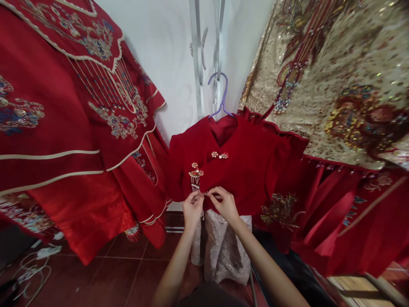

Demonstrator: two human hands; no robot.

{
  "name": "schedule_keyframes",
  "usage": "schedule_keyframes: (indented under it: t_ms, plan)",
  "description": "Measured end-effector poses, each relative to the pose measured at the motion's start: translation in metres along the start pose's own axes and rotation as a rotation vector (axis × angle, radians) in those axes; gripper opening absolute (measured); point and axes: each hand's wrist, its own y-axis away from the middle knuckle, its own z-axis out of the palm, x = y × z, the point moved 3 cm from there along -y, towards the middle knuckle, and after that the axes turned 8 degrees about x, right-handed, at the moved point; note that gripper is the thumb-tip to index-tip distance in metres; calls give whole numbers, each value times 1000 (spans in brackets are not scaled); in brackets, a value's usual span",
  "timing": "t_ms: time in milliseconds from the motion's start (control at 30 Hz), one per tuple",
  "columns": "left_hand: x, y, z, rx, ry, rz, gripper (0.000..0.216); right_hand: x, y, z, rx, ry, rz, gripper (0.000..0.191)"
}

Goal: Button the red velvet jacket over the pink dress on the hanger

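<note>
A small red velvet jacket [249,170] hangs on a purple hanger [220,94] in front of a white wardrobe door. It has a pearl clasp [219,155] near the collar and a gold tasselled clasp [195,174] lower on the front flap. My left hand [192,209] and my right hand [223,204] meet at the jacket's lower front edge, just under the tasselled clasp. Both pinch a small fastening there, which is too small to name. A pale silvery skirt [223,251] hangs below the jacket.
A large red embroidered robe [64,140] hangs at the left. A gold sequined robe [345,76] over red fabric hangs at the right. White cables [35,264] lie on the dark red tiled floor at lower left. A wooden surface [361,290] shows at lower right.
</note>
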Motion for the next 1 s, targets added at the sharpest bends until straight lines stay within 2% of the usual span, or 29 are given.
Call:
schedule_keyframes:
  t_ms: [100,400,600,1000]
  plan:
    - [3,1,-2,10,-26,34,23,-3,2,0,-38,47,-57,21]
    - [2,0,1,-35,-22,42,27,2,2,3,-8,108,-41,31]
    - [0,-2,3,-68,-49,32,30,4,2,5,-4,21,-28,30]
    - [2,-9,0,-146,-164,99,23,3,-1,7,73,53,-31,25]
